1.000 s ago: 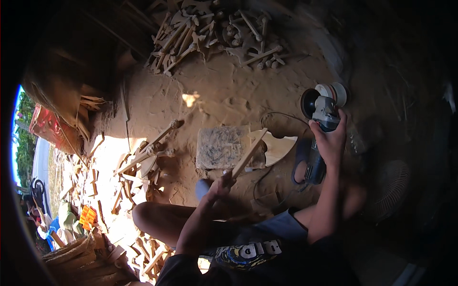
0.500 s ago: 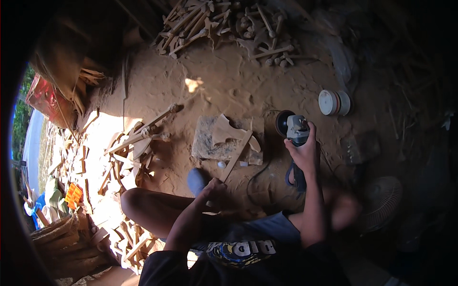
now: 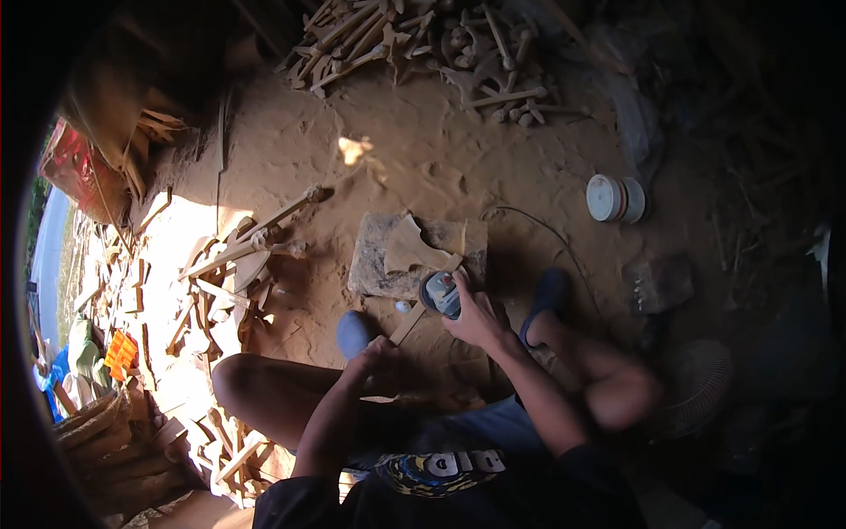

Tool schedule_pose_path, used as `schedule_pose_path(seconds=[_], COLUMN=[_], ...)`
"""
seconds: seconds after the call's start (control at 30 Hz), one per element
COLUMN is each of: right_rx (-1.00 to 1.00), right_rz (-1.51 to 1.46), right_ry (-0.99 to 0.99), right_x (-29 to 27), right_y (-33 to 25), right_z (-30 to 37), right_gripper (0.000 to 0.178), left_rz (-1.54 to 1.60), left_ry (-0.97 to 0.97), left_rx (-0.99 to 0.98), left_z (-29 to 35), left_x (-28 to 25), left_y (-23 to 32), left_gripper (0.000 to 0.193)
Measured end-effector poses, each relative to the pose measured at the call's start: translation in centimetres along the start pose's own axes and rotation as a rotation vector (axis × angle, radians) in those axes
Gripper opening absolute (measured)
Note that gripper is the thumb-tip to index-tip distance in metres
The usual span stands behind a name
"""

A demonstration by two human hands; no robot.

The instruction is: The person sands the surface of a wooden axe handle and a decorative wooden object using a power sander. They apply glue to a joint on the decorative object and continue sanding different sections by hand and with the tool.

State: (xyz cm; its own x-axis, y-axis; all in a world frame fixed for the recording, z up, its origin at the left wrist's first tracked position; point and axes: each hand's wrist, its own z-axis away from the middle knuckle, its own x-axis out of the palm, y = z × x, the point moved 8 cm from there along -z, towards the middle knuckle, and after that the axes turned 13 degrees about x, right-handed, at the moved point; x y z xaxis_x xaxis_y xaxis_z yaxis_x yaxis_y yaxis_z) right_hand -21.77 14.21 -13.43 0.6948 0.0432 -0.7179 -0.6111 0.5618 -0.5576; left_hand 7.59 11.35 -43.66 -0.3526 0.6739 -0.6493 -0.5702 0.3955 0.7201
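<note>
A wooden axe shape [image 3: 411, 246] lies with its pale, curved head on a worn block [image 3: 369, 257] on the ground in front of me. Its flat handle slants toward me, and my left hand [image 3: 377, 354] is closed around the lower end. My right hand [image 3: 477, 321] grips an angle grinder [image 3: 444, 293]. The grinder's dark disc is over the handle just below the head; I cannot tell whether it touches. Part of the handle is hidden behind the tool.
Carved wooden pieces [image 3: 251, 251] lie heaped at the left, with another pile [image 3: 370, 44] at the far side. A white tub [image 3: 604, 197] rests on its side at the right. A cable [image 3: 546, 227] curves over the dusty ground. A fan [image 3: 696, 388] stands at lower right.
My right hand has brought the grinder left and nearer, from beside the block to over the handle. My left hand and the handle end have shifted slightly left.
</note>
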Motion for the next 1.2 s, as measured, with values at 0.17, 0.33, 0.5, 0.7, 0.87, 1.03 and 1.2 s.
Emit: schedule_pose_path(seconds=[0.17,0.33,0.5,0.7,0.87,1.03,1.2], right_rx=[0.172,0.116,0.203,0.248,0.050,0.045,0.028], right_rz=[0.044,0.021,-0.046,-0.195,-0.401,-0.769,-1.096], right_ry=[-0.008,0.243,0.323,0.431,0.606,0.583,0.412], right_x=[0.1,-2.3,-5.8,-11.0,-16.1,-20.8,-20.8], right_y=[4.4,5.8,6.1,6.2,4.5,3.8,4.1], right_z=[-2.0,-6.0,-7.4,-4.1,-1.3,2.7,2.8], right_gripper=[0.101,0.100,0.093,0.089,0.085,0.076,0.072], left_rz=[0.603,0.568,0.488,0.380,0.145,1.154,1.039], left_ry=[0.329,0.277,0.155,0.061,0.082,0.149,0.355], left_rx=[1.017,0.883,0.536,0.081,-0.070,-0.060,-0.249], left_z=[2.3,2.2,1.8,-1.1,-3.5,-4.2,-3.3], left_x=[-4.6,-6.7,-7.1,-8.2,-11.2,-11.8,-11.6], left_y=[10.2,13.6,12.9,14.8,16.3,21.1,20.8], left_gripper=[0.018,0.014,0.019,0.032,0.040,0.014,0.020])
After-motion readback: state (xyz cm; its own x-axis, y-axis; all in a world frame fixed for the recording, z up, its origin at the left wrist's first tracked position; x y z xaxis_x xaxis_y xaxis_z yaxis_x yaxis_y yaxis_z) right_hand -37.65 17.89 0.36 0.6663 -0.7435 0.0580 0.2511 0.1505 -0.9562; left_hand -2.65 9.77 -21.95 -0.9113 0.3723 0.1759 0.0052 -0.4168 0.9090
